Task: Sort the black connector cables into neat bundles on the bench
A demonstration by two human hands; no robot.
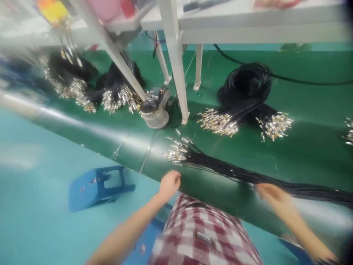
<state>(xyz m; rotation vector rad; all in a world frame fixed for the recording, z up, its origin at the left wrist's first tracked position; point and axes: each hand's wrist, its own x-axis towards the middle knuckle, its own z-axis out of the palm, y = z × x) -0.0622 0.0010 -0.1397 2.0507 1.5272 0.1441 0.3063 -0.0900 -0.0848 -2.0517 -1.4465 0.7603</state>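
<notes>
A long bundle of thin black cables (234,170) lies across the green work surface, with shiny metal connectors (176,151) fanned out at its left end. Just below those connectors is my left hand (170,184), fingers curled closed; whatever may be in them is hidden. My right hand (273,195) is at the near side of the bundle, farther right and smeared by motion. Its fingers look pressed together, and a small pale spot shows at the tips, too blurred to name.
Behind the bundle sits a coiled cable bundle (245,84) with metal ends. A round grey-white device (154,114) stands by the white shelf legs (176,66). More cable bundles (116,92) lie at left. A blue stool (96,187) is on the floor.
</notes>
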